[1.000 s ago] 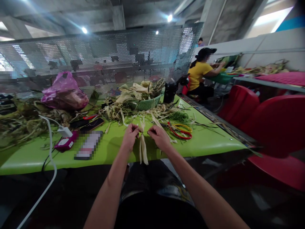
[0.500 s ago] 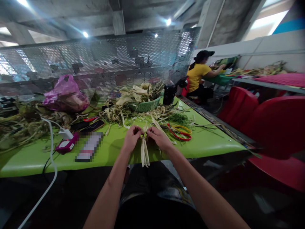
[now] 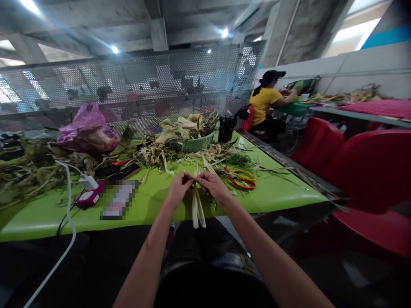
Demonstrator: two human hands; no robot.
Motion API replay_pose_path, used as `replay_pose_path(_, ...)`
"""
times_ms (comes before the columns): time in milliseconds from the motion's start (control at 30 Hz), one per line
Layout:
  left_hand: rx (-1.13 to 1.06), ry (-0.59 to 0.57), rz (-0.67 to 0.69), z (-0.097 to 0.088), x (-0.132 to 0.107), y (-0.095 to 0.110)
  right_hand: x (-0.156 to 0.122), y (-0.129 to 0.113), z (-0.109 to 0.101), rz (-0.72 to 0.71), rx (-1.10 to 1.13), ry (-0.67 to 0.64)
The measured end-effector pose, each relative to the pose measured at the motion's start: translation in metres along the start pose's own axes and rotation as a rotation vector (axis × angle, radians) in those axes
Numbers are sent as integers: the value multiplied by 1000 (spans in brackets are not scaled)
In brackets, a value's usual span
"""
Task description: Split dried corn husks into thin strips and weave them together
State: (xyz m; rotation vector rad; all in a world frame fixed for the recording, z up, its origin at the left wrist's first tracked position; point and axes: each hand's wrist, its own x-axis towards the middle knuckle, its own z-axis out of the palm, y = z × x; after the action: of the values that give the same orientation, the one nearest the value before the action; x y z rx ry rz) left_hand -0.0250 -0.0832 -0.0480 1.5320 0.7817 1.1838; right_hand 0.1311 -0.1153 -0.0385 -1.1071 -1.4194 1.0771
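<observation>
A small bundle of pale dried husk strips [image 3: 198, 209] hangs from between my fingertips, its lower ends dangling over the table's front edge. My left hand [image 3: 180, 188] pinches the bundle's upper part from the left. From the right, my right hand [image 3: 210, 185] pinches it at the same height, the fingertips of both hands almost touching. Thin strip ends stick up above the fingers; the exact grip point is hidden. Just right of my right hand lie scissors with red and yellow handles [image 3: 240, 179] on the green tabletop [image 3: 279, 194].
A green basket [image 3: 201, 143] heaped with dried husks stands at the back, beside a black cup [image 3: 226, 128]. At left are a phone [image 3: 119, 200], a purple power box [image 3: 90, 194] and a purple plastic bag [image 3: 88, 128]. A person in yellow [image 3: 266, 105] sits beyond; red chairs [image 3: 369, 171] stand right.
My hands have drawn closer together at the fingertips. The hanging strips have spread apart slightly at their lower ends. The view has shifted a little.
</observation>
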Motion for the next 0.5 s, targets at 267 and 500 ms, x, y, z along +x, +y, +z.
replay_pose_path(267, 45, -34, -22, 0, 1, -3, -1, -2, 0, 13, 27, 32)
replay_pose_path(500, 193, 21, 5, 3, 1, 0, -2, 0, 1, -14, 43, 28)
